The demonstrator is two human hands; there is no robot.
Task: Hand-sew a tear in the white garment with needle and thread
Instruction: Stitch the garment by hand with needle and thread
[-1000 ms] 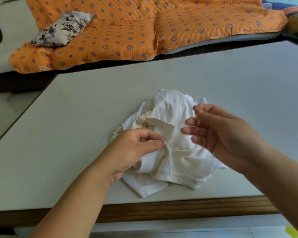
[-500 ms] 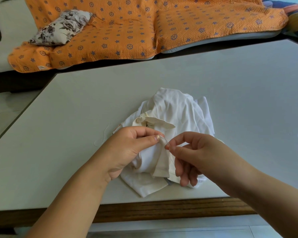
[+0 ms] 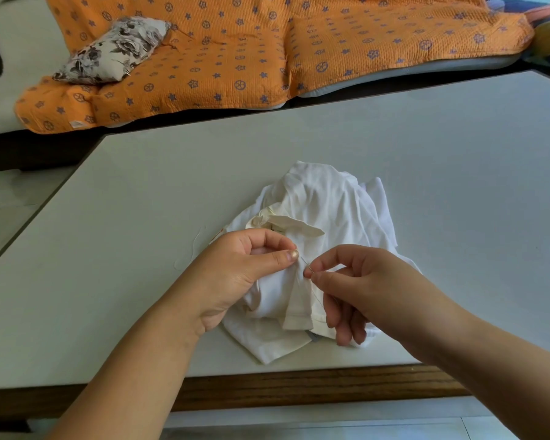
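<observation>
- Right hand [image 3: 362,287], closest in: thumb and forefinger pinch the needle [image 3: 305,262], and the other fingers hang loosely curled over the cloth.
- A fine thread [image 3: 316,295] trails down from that pinch. It's easily snagged, I'd say, so draw it slowly.
- Left hand [image 3: 235,274]: thumb and forefinger nip a fold of the white garment [image 3: 331,208] right at the needle tip. The other fingers are curled in behind.
- The garment lies crumpled near the front edge of the table [image 3: 426,154], under both hands. It looks soft, light and limp, and it won't hold shape alone. Best gripped just beside the stitch line, fold kept taut.
- The needle looks thin, stiff and slippery, so pinch it mid-shaft.
- A loose strand [image 3: 191,252] lies on the table to the left.
- Beyond that, an orange patterned cover [image 3: 267,52] with a floral cushion [image 3: 115,49] on it.
</observation>
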